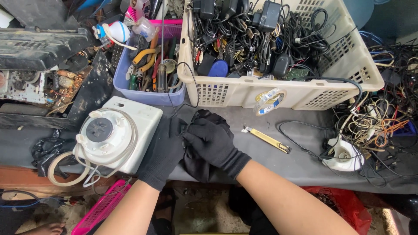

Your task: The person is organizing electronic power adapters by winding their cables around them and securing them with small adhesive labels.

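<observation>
Your gloved left hand (163, 150) and right hand (213, 141) meet over a black cloth (196, 163) that droops off the table edge (283, 172) below them; both hands are curled closed, pinching its upper folds. The cloth looks soft, light and limp: gather a bunched fold, not a loose corner. A white appliance base (115, 135) sits just left.

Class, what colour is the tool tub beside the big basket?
The tub is pale lilac-blue, seen in the head view.
</observation>
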